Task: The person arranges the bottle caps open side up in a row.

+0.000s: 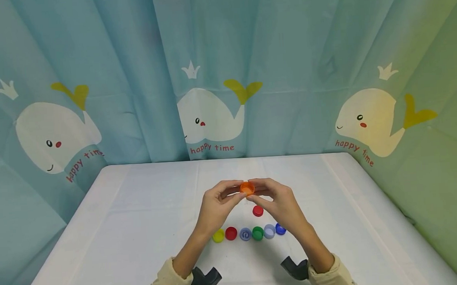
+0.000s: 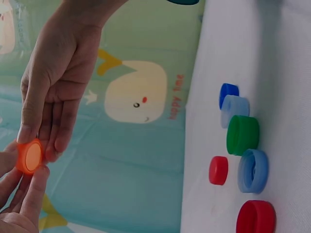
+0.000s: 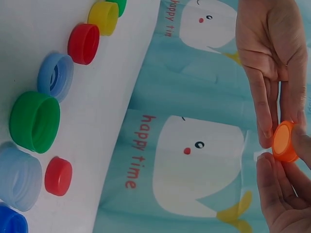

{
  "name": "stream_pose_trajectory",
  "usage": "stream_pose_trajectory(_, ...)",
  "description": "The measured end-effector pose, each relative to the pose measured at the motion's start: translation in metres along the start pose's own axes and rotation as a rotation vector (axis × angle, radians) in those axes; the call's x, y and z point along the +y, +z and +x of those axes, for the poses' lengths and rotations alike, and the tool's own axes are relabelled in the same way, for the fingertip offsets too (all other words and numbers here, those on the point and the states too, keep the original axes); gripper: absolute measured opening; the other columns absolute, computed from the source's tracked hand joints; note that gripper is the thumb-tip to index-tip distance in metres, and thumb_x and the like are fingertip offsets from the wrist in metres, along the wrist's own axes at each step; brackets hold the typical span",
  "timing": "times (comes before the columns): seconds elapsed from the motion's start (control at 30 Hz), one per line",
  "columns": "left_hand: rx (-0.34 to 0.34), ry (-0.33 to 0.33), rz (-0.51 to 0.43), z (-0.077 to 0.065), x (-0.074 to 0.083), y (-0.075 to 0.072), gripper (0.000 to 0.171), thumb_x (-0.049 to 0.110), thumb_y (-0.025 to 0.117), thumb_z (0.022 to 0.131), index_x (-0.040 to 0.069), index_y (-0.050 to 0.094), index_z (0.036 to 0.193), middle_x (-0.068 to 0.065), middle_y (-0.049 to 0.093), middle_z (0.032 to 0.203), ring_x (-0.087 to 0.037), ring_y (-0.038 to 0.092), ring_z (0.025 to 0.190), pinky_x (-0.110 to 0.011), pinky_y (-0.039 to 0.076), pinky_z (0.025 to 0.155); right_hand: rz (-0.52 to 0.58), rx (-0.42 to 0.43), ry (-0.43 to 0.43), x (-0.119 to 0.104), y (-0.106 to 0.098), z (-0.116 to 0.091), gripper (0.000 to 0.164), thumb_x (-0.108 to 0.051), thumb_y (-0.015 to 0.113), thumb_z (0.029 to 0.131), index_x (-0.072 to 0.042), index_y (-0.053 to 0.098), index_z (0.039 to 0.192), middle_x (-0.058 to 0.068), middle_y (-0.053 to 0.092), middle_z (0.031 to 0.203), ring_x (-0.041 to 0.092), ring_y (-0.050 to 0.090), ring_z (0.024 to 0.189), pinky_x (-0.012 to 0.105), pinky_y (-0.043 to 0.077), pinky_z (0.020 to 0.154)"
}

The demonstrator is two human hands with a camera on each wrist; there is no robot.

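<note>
An orange bottle cap (image 1: 247,188) is held up over the table between both hands. My left hand (image 1: 216,205) pinches its left side with thumb and fingertips. From the other side, my right hand (image 1: 277,200) pinches it the same way. In the head view the cap's hollow side shows; the left wrist view shows a round face of the orange cap (image 2: 33,157) between the fingertips. Beneath the hands, a red cap (image 1: 258,210) lies apart from a row of caps: yellow (image 1: 218,235), red (image 1: 231,233), grey-blue (image 1: 245,234), green (image 1: 258,233), light blue (image 1: 270,231) and dark blue (image 1: 281,229).
The caps lie on a white-covered table (image 1: 140,233). Beyond the yellow cap, another green cap (image 3: 119,6) shows in the right wrist view. Black curved pieces (image 1: 206,279) stick out at both sleeves. A whale-print curtain (image 1: 293,48) hangs behind the table and along its sides.
</note>
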State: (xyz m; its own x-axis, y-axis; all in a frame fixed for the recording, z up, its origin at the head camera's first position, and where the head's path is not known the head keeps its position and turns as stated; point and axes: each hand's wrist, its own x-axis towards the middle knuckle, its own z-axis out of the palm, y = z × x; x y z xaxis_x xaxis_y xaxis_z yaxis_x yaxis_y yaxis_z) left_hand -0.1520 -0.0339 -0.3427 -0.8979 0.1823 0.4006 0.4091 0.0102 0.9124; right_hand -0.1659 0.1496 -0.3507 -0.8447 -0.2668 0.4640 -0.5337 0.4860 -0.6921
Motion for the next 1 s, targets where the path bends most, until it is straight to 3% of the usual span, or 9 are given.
stream_pose_trajectory(0.8,-0.015,-0.032,-0.008,-0.0005,-0.0031,0.0017,0.027,-0.001,0.065,0.087,-0.006,0.062,0.113,-0.015,0.061,0.110,-0.024,0.060,0.104,-0.028,0.050,0.083,-0.032,-0.015,-0.003,0.0007,-0.0018,-0.0007,0.040,-0.011,0.077,0.077,-0.008,0.064,0.115,0.000,0.066,0.104,0.013,0.065,0.092,0.030,0.052,0.079)
stream_pose_trajectory(1.0,-0.003,-0.012,0.016,-0.0009,-0.0031,0.0040,0.026,-0.002,0.066,0.085,-0.007,0.063,0.111,-0.017,0.060,0.106,-0.026,0.061,0.102,-0.028,0.051,0.082,-0.059,-0.028,0.008,0.0020,-0.0056,-0.0005,0.039,-0.012,0.078,0.078,-0.008,0.066,0.114,-0.001,0.066,0.103,0.010,0.064,0.089,0.027,0.052,0.078)
